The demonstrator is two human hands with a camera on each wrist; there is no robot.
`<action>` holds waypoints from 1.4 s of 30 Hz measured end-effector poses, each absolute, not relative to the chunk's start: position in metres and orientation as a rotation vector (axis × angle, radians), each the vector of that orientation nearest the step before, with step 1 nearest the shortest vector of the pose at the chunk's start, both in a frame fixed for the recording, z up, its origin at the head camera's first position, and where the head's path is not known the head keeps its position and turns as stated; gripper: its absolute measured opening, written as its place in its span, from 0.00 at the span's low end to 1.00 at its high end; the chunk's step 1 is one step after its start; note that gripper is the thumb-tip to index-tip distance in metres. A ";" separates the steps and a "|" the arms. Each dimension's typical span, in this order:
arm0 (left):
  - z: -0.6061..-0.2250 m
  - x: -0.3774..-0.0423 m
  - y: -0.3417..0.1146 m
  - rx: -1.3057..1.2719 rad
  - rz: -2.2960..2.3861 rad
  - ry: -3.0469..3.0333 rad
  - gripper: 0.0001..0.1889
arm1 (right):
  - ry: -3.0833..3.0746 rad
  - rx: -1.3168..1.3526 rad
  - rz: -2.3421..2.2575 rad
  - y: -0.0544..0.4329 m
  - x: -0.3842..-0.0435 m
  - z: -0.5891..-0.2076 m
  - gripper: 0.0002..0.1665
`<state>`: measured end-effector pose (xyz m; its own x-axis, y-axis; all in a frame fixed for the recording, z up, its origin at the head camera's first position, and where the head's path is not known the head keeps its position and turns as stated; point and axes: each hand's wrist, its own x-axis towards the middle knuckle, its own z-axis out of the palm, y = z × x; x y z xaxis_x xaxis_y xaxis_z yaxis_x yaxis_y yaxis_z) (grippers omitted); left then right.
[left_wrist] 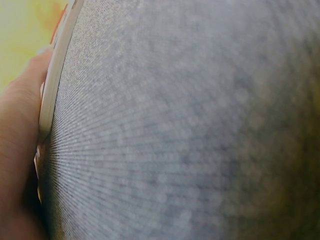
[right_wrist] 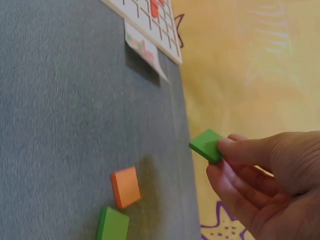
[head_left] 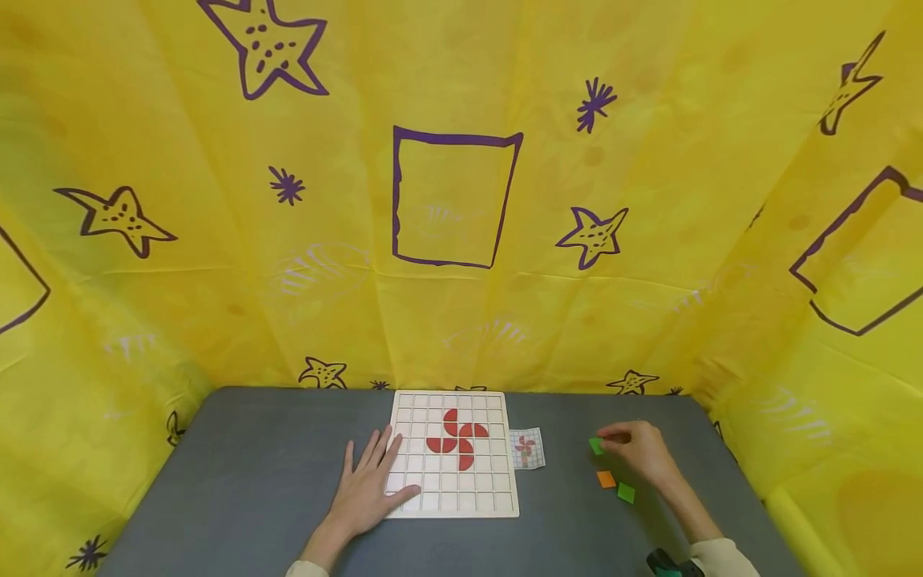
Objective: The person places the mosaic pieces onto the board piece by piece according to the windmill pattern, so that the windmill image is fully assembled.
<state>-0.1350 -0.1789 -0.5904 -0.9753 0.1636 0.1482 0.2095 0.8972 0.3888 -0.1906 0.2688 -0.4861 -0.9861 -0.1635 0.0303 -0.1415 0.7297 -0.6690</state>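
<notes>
My right hand (head_left: 640,453) pinches a green square tile (right_wrist: 206,145) between thumb and fingers, held up over the right part of the table. Below it on the table lie an orange tile (head_left: 606,479) and a second green tile (head_left: 626,493). My left hand (head_left: 365,485) rests with fingers spread on the left edge of a white gridded board (head_left: 490,501). Red quarter-round pieces (head_left: 466,462) and other red pieces form a pinwheel on the board. A small printed card (head_left: 534,457) with a red pinwheel on a grid lies against the board's right edge.
A dark grey cloth-covered table (head_left: 252,473) lies beneath everything. Yellow curtains (head_left: 461,320) with purple drawings rise behind the table and on both sides. A dark band (head_left: 671,562) is on the right wrist.
</notes>
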 end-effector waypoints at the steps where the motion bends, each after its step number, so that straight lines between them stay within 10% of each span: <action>1: -0.591 -0.135 -0.179 -0.292 -0.626 -2.948 0.49 | 2.890 -0.254 -1.125 0.267 -0.191 -0.486 0.09; 42: -0.587 -0.134 -0.179 -0.280 -0.592 -2.975 0.49 | 2.769 -0.291 -1.415 0.182 -0.201 -0.513 0.06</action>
<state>-0.1340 -0.1788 -0.5874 -0.9787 0.1606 0.1282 0.1975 0.9078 0.3701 -0.2012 0.1819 -0.5131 -0.9825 -0.1734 0.0679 -0.1566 0.5719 -0.8052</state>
